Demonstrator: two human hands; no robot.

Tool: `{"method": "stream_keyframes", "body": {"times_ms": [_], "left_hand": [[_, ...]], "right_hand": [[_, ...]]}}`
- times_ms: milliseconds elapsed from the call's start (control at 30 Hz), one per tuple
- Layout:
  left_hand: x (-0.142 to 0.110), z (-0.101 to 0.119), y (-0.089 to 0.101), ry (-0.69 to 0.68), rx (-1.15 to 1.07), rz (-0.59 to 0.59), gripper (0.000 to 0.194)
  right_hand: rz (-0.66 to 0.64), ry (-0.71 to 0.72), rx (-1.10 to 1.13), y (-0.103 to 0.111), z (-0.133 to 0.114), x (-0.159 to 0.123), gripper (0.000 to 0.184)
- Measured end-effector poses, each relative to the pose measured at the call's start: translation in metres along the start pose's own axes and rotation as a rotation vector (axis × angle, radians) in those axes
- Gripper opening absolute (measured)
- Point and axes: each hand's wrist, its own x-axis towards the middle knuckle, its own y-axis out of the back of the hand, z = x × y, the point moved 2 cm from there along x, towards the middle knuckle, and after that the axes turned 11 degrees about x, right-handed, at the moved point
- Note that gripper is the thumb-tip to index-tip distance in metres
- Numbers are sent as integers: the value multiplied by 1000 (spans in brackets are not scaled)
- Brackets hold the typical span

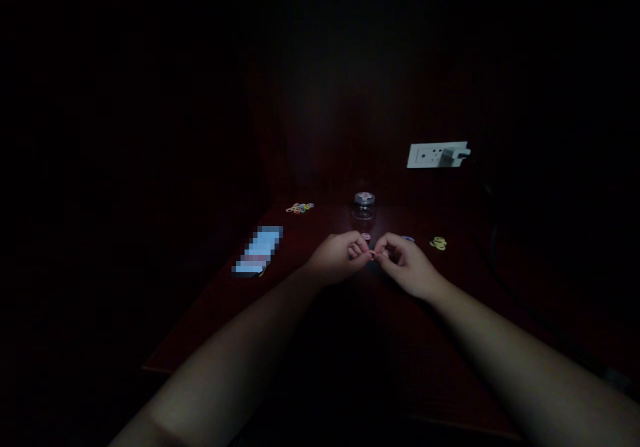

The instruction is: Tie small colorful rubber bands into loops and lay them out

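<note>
My left hand [345, 255] and my right hand [406, 263] meet over the middle of the table, fingertips almost touching. Thumb and fingers of each are pinched on a small pinkish-orange elastic hair band [372, 253], which spans the short gap between them. Just behind the fingers lies a pink hair band [367, 236]. Purple hair bands [409, 239] are partly hidden by my right hand. Further right sits a small heap of yellow hair bands [439, 243]. A mixed-colour heap of hair bands [300, 208] lies at the back left.
A clear round jar [363, 211] with a lid stands behind my hands. To the left lies a lit phone [257, 251] on the dark red table [210, 313]. A white wall socket [435, 155] holds a plug, and a dark cable runs down the right side.
</note>
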Motion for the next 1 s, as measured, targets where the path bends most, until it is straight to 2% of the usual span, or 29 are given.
{"method": "stream_keyframes", "body": {"times_ms": [567, 767, 1000], "left_hand": [[-1, 4, 0, -1, -55, 27, 17], [-2, 8, 1, -31, 11, 37, 18], [-1, 9, 3, 0, 29, 53, 14]], "right_hand": [[83, -15, -12, 3, 0, 1, 10], [93, -15, -28, 3, 0, 1, 11], [64, 11, -18, 2, -1, 1, 14]]}}
